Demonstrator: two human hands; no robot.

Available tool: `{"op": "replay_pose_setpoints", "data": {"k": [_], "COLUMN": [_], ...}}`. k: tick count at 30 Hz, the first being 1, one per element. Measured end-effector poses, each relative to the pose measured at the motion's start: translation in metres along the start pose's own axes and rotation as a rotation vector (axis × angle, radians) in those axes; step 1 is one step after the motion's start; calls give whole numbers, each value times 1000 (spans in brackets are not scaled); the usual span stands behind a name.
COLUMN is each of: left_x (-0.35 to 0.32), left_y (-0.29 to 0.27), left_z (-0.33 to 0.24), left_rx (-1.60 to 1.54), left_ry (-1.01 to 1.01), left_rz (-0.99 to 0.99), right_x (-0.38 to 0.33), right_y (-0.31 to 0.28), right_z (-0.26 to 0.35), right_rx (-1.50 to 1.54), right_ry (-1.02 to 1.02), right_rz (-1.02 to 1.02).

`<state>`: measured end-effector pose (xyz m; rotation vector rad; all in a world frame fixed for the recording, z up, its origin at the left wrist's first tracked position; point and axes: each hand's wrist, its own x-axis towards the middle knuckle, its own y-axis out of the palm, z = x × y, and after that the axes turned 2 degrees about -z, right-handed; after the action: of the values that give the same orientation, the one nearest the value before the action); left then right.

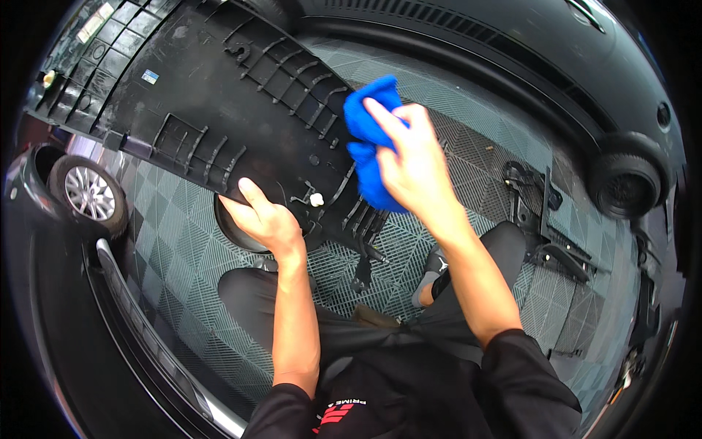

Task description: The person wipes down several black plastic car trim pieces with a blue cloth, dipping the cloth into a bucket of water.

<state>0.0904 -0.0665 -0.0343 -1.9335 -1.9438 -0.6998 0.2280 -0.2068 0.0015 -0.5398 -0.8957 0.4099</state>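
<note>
A large black plastic car trim panel [278, 139], its ribbed side facing up, slants from the far left toward my knees. My left hand [269, 223] grips its near edge, thumb on top and the other fingers partly hidden by the rim. In my right hand [417, 157] is a bunched blue cloth [373, 117], closed in the fingers at the panel's right edge; the index finger lies stretched along it. A small white clip [316, 199] stands on the panel to the right of my left hand.
A dark car body [482, 58] spans the far side, and a black car with a silver wheel [89, 192] is at the left. Black plastic parts [545, 219] lie on the grey tiled floor [175, 241] at right. A round black object [232, 227] is partly hidden under the panel.
</note>
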Motion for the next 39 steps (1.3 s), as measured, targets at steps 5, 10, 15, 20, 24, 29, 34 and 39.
{"op": "replay_pose_setpoints", "data": {"k": [5, 10, 15, 20, 24, 29, 34, 39], "left_x": [-33, -44, -39, -40, -53, -55, -60, -46], "left_y": [10, 9, 15, 11, 13, 18, 20, 34], "left_z": [-26, -18, -25, -14, -6, -4, -2, 8], "left_rx": [-10, -116, -139, 23, -82, -251, -234, -228], "left_ry": [46, 20, 94, 43, 15, 41, -25, -17], "left_rz": [-12, 95, 75, 155, 200, 199, 259, 296], "right_x": [-8, -10, -17, -26, -25, -38, -46, -77], "right_y": [16, 7, 2, -32, -21, -17, -10, -43], "right_z": [-10, -18, -45, -27, -5, -12, -12, -31], "right_rx": [-288, -93, 200, 157, 48, -127, 60, 405], "right_ry": [119, 390, 346, 324, 292, 261, 352, 347], "right_rz": [92, 210, 231, 194, 212, 114, 110, 55]}}
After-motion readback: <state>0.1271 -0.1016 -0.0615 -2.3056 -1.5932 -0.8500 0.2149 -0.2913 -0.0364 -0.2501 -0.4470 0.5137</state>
